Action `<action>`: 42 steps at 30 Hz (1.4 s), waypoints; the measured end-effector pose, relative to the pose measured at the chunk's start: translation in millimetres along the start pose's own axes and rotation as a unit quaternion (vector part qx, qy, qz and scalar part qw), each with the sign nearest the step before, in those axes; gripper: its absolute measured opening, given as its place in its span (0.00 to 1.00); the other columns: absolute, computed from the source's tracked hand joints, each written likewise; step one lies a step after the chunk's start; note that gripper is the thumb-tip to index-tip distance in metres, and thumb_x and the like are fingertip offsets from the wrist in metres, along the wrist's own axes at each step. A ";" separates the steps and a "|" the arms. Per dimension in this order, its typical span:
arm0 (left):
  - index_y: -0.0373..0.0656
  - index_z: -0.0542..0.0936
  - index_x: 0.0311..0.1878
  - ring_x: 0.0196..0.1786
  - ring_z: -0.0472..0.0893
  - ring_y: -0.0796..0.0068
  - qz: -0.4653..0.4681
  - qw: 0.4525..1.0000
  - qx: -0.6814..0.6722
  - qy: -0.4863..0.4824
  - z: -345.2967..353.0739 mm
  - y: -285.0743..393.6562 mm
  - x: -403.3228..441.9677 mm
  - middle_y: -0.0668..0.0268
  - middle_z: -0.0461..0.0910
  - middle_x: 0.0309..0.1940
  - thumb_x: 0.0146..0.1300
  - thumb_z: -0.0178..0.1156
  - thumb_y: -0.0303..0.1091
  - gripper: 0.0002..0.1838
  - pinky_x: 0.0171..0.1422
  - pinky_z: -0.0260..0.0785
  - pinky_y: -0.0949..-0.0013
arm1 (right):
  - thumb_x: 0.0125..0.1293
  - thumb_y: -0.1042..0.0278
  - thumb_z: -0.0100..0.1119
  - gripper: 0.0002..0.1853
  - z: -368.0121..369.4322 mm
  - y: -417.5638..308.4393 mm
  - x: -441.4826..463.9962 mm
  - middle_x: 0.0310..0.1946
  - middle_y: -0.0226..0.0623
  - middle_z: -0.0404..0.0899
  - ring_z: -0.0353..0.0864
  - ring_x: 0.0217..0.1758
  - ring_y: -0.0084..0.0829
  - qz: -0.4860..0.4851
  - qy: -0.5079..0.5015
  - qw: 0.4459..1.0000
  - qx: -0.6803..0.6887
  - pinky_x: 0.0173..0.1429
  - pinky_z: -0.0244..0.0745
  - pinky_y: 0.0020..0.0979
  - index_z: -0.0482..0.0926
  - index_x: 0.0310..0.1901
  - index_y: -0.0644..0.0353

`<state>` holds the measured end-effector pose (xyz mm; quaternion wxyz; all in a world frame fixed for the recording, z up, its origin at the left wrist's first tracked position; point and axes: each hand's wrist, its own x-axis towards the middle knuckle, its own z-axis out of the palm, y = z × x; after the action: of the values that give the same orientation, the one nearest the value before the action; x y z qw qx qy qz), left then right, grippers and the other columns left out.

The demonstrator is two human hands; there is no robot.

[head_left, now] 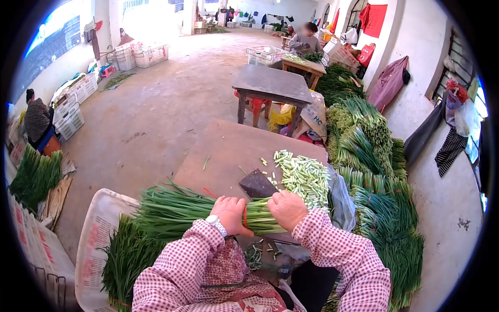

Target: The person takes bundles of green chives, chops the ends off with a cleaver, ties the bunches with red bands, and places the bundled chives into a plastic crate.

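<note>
A long bundle of green stalks (174, 212) lies across the near edge of the brown table (218, 143), its leafy end to the left. My left hand (231, 214) is wrapped round it beside a red band. Farther right, my right hand (288, 209) is closed round the pale stalk ends. Just beyond the hands a dark broad blade (258, 184) rests on the table; its handle cannot be made out. Next to it is a heap of short cut pale pieces (304, 177).
A white crate (93, 242) with more greens stands at the left. Banded bundles (382, 208) are piled along the right. Beyond my table is a dark table (273, 83). One person (306, 41) sits at the back, another (37, 120) at far left.
</note>
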<state>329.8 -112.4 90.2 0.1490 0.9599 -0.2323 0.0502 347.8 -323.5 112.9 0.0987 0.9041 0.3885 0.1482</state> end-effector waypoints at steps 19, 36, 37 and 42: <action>0.40 0.68 0.52 0.59 0.71 0.57 0.007 0.997 -0.005 0.079 20.9 17.5 -29.1 0.58 0.72 0.49 0.27 0.78 0.48 0.46 0.67 0.57 0.53 | 0.66 0.62 0.52 0.12 -19.8 -24.4 -12.4 0.28 0.51 0.78 0.79 0.36 0.51 0.105 -0.149 0.949 0.256 0.41 0.74 0.46 0.75 0.34 0.64; 0.35 0.62 0.66 0.66 0.67 0.51 -0.001 0.997 0.015 0.072 27.8 12.5 -28.3 0.48 0.68 0.61 0.30 0.78 0.53 0.59 0.71 0.53 0.49 | 0.68 0.56 0.54 0.09 -114.7 188.0 -294.1 0.16 0.17 0.59 0.53 0.13 0.10 0.615 0.157 0.582 0.509 0.12 0.43 0.18 0.72 0.33 0.50; 0.35 0.62 0.66 0.66 0.67 0.51 -0.003 0.997 0.011 0.075 28.1 12.4 -28.3 0.48 0.68 0.61 0.30 0.78 0.53 0.59 0.71 0.53 0.49 | 0.69 0.56 0.54 0.08 -119.1 200.6 -315.3 0.17 0.15 0.58 0.52 0.12 0.09 0.620 0.266 0.539 0.505 0.11 0.41 0.17 0.72 0.38 0.50; 0.37 0.67 0.58 0.61 0.69 0.53 0.013 0.998 0.011 0.057 20.3 22.5 -34.0 0.54 0.71 0.52 0.30 0.77 0.50 0.50 0.69 0.55 0.49 | 0.67 0.62 0.56 0.10 -93.9 124.4 -174.5 0.27 0.28 0.74 0.70 0.27 0.22 0.540 0.076 0.666 0.509 0.31 0.66 0.27 0.78 0.40 0.60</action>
<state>289.8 -123.1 71.2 0.1509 0.9539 -0.2351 0.1095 285.0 -529.7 204.0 -0.5043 0.8507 -0.1466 0.0229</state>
